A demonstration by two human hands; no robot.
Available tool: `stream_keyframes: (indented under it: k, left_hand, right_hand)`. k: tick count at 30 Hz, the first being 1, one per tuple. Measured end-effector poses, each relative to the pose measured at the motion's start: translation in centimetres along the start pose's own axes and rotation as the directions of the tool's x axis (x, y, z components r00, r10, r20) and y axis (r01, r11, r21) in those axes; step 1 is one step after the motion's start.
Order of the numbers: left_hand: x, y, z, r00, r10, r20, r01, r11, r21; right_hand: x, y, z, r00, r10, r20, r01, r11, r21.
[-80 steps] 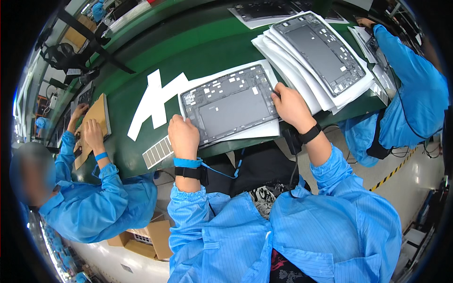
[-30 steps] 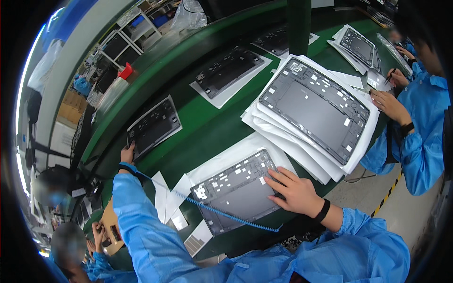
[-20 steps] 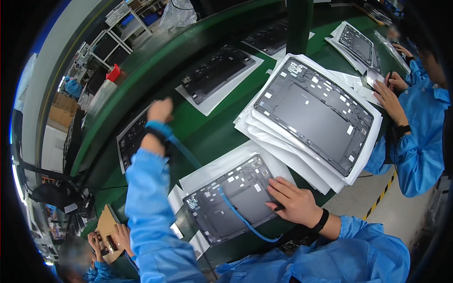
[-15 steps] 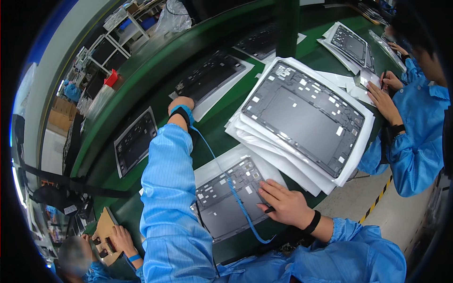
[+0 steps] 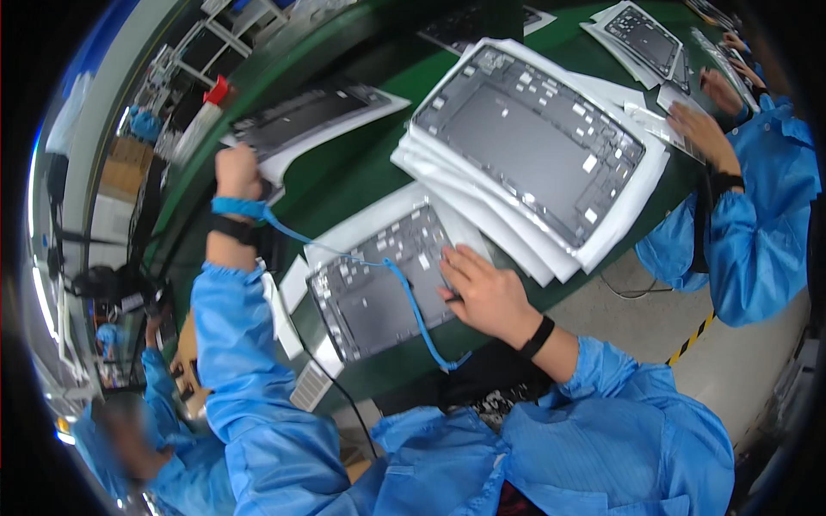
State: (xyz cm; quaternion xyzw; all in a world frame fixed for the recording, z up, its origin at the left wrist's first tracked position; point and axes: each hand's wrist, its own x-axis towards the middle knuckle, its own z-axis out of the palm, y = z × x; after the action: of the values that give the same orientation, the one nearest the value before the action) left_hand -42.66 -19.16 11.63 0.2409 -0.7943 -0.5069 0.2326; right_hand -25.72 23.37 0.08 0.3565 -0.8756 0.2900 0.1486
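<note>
The right hand lies flat, fingers spread, on the near grey device back panel, apparently steadying it on its white sheet. Farther out, the left hand closes on the edge of a second panel on the green bench. A blue coiled wrist-strap cord crosses the near panel.

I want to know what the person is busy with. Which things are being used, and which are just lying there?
In use:
- left hand gripping a dark flat panel on a white sheet
- right hand resting on a grey rectangular panel
- blue coiled wrist cord

Lying about:
- stack of white-sheeted grey panels
- red-capped white bottle
</note>
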Motion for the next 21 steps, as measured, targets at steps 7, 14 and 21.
stream_keyframes:
  k: [7,14,21]
  left_hand:
    - [-22.5,4.3,-16.4,0.992,-0.123,-0.042,0.104,0.942,-0.318]
    - [-34.8,-4.2,-10.5,0.973,-0.215,-0.089,0.178,0.933,-0.313]
    - [-33.9,-10.1,-5.4,0.994,0.094,-0.063,-0.069,0.942,0.328]
  right_hand:
    - [0.6,-1.6,-2.4,0.943,0.205,-0.261,-0.082,0.906,0.414]
    - [2.9,-1.7,-5.3,0.826,0.248,0.507,-0.451,-0.25,0.857]
    - [1.3,0.9,-3.1,0.849,0.433,0.304,-0.529,0.699,0.481]
